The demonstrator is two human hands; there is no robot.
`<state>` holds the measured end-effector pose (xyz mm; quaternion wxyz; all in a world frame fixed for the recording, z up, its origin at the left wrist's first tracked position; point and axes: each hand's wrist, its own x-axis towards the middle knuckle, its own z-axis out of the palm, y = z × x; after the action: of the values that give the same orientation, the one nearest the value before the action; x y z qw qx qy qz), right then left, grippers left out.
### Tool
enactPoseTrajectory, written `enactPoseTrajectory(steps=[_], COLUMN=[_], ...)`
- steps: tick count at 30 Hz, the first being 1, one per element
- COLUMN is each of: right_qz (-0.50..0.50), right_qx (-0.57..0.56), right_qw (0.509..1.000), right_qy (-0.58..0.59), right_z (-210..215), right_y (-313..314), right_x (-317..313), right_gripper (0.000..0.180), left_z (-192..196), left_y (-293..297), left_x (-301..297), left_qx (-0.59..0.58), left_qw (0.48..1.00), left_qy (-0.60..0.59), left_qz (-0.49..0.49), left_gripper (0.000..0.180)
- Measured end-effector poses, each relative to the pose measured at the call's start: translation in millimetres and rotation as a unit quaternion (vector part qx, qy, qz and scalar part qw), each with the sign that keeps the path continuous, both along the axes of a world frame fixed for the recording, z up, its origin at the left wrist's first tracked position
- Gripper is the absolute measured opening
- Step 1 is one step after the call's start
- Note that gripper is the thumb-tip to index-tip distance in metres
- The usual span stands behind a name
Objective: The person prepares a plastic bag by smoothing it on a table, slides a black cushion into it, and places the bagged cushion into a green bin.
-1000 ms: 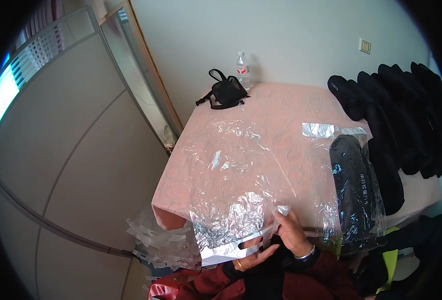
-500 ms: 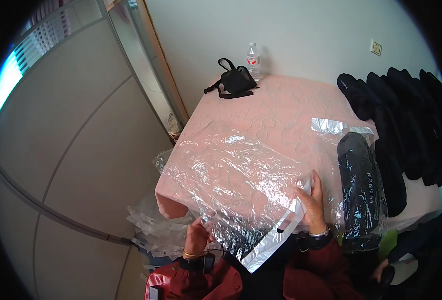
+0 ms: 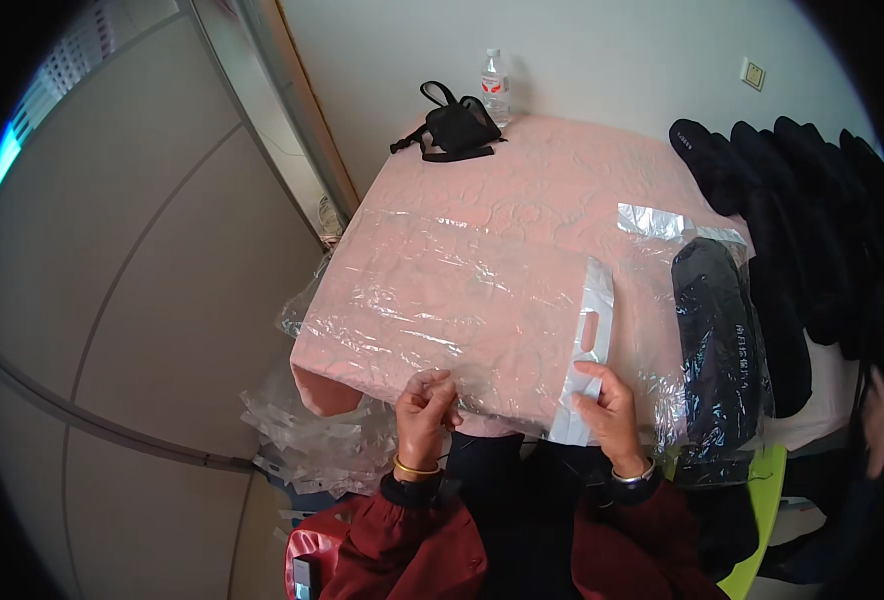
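A clear plastic bag [image 3: 462, 290] lies spread over the pink cloth-covered table [image 3: 552, 165], with a white strip and a slot handle along its right end. My left hand [image 3: 426, 412] pinches the bag's near edge between thumb and fingers. At the white strip, my right hand [image 3: 610, 410] grips the bag with the thumb on top. Just right of it rests another clear bag [image 3: 667, 290], which holds a long dark padded item [image 3: 712, 345] with pale printing.
Several black padded pieces [image 3: 762, 200] lie in a row at the right. A black strapped pouch [image 3: 457, 125] and a water bottle [image 3: 496, 88] stand at the back. Crumpled clear bags [image 3: 312, 440] hang at the left. Another person's hand [image 3: 878, 420] shows at the far right.
The clear bag now lies flatter on the table, its white strip turned upright along the right. My left hand moved up and right. The other person's hand rose at the right edge.
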<state>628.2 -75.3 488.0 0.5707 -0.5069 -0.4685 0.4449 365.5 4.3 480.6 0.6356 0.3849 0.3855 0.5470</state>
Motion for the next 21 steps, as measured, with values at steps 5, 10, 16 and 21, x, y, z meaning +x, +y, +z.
enactPoseTrajectory(steps=[5, 10, 16, 21], right_qz=[-0.083, -0.211, -0.09, -0.053], right_qx=[-0.061, 0.078, 0.149, 0.131], right_qw=[0.988, 0.876, 0.858, 0.83], right_qy=[-0.114, -0.427, -0.483, -0.54], right_z=[0, 32, 35, 3], right_y=[1, -2, -8, 7], right_x=[34, 13, -30, -22], right_gripper=[0.046, 0.049, 0.056, 0.064], left_z=[-12, -4, 17, 28], left_y=[14, 8, -5, -15], left_x=[-38, -59, -3, 88], left_qx=[0.01, 0.108, 0.405, 0.495], left_qw=[0.997, 0.976, 0.813, 0.766], left_qy=[-0.034, 0.058, 0.399, 0.374], left_qz=[0.069, 0.181, 0.123, -0.171], left_gripper=[0.007, 0.005, 0.02, 0.06])
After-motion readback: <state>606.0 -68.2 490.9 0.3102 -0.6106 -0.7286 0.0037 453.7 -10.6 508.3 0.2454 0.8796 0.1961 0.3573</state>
